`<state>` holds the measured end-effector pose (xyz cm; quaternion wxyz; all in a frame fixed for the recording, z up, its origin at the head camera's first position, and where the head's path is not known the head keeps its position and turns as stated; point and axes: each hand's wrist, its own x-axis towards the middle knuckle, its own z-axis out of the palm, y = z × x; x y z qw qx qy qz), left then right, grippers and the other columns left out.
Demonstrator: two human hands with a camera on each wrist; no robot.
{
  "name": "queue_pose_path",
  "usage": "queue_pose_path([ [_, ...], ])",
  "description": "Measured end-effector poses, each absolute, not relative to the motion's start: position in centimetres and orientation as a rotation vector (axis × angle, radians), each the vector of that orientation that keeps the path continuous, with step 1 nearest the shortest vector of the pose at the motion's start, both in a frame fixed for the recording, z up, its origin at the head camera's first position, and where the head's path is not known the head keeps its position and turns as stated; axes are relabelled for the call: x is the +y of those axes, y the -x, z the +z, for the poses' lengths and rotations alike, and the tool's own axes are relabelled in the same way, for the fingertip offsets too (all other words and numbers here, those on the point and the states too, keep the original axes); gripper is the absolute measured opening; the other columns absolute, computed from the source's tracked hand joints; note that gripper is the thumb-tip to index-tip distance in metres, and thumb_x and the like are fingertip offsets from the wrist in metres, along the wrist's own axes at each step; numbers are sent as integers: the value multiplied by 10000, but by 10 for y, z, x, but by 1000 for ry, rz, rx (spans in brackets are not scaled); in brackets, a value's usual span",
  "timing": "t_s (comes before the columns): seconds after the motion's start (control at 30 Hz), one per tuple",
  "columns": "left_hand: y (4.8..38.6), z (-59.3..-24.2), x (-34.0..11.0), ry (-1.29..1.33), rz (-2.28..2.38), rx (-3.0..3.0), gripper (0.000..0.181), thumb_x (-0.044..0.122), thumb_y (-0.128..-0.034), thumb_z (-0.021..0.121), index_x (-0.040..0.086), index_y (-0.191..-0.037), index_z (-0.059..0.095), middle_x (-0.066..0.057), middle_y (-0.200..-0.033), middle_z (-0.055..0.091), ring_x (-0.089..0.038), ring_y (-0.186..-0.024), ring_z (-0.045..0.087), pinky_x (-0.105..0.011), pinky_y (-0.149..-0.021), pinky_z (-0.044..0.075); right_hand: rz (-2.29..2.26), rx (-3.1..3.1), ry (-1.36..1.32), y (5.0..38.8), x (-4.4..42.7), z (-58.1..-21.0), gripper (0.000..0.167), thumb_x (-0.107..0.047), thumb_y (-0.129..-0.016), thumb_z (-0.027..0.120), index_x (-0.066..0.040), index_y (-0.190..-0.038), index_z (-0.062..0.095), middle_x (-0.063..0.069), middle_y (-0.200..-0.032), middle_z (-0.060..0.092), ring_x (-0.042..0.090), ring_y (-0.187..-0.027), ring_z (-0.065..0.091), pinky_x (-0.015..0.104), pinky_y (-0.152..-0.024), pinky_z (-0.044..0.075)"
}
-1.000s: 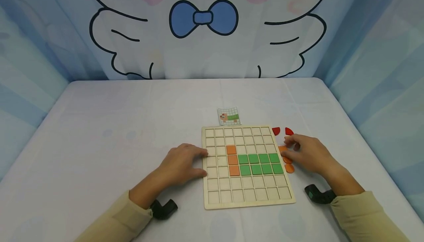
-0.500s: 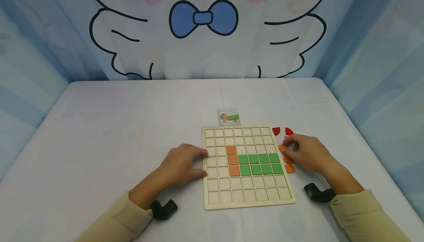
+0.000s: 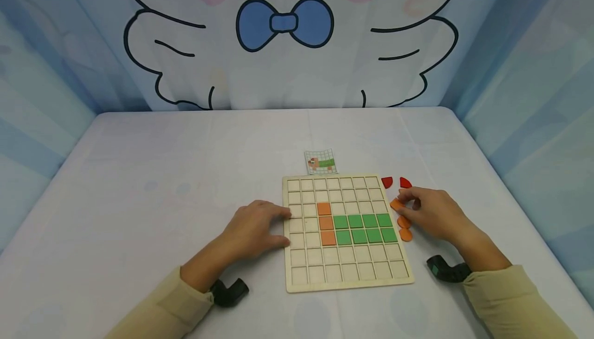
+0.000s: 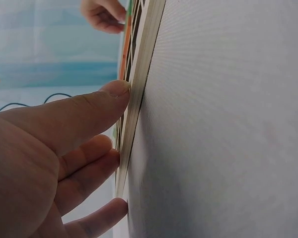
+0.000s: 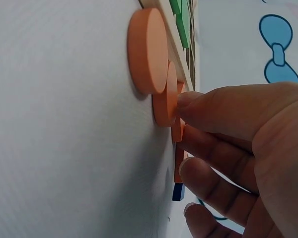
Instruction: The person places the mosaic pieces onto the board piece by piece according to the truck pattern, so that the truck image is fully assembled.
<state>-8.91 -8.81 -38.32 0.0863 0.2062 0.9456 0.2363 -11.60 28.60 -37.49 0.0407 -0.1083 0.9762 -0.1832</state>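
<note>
A wooden grid board [image 3: 325, 272] lies on the table with a column of orange square tiles [image 3: 327, 223] and two rows of green square tiles [image 3: 369, 221] in it. My left hand [image 3: 255, 230] rests thumb and fingertips against the board's left edge, fingers extended, as the left wrist view also shows. Beyond the right edge, my right hand [image 3: 433, 214] pinches a straight-sided orange tile [image 3: 396, 204] between thumb and finger. Two round orange pieces [image 5: 148, 52] lie nearer the front, beside the board. The right fingertips partly hide the pinched tile.
Two red quarter-round pieces [image 3: 387, 182] lie by the board's upper right corner. A small card [image 3: 320, 162] with a gridded animal picture sits behind the board. A dark blue piece [image 5: 178, 192] shows beyond the right fingers. Patterned curtains [image 3: 533, 122] surround the white table.
The straight-sided orange tile has turned and shifted slightly under my right fingers, which have drawn a little away from the round pieces. My left hand and the board have stayed still.
</note>
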Motion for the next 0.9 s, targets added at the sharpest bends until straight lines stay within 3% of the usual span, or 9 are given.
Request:
queue_pose_path([
  [0.23, 89, -384, -88, -611, 713, 2811, 529, 319, -786, 870, 155, -1260, 698, -15, -1240, 670, -283, -1241, 540, -490, -1006, 429, -547, 2977, 335, 116, 286, -374, 310, -187, -901, 738, -1, -1147, 700, -2, -870, 637, 170, -716, 484, 301, -569, 371],
  [0.43, 89, -384, -89, -604, 720, 2811, 528, 324, -784, 872, 166, -1257, 699, -6, -1238, 669, -279, -1246, 538, -486, -1009, 428, -577, 2997, 335, 118, 287, -373, 312, -187, -890, 744, 6, -1131, 702, 50, -928, 669, 216, -794, 521, 336, -642, 430],
  [0.7, 89, -382, -89, -604, 726, 2805, 527, 327, -786, 870, 162, -1256, 698, -8, -1239, 668, -282, -1246, 537, -483, -1013, 426, -604, 3021, 329, 131, 283, -366, 329, -181, -918, 703, 15, -1181, 671, 84, -873, 627, 274, -816, 544, 405, -704, 458],
  [0.9, 88, -381, -89, -605, 727, 2803, 523, 320, -790, 867, 157, -1257, 698, -10, -1240, 668, -282, -1246, 537, -481, -1014, 425, -521, 2980, 261, 145, 277, -363, 422, -257, -942, 674, 18, -1260, 635, 208, -1026, 658, 364, -923, 574, 514, -784, 500],
])
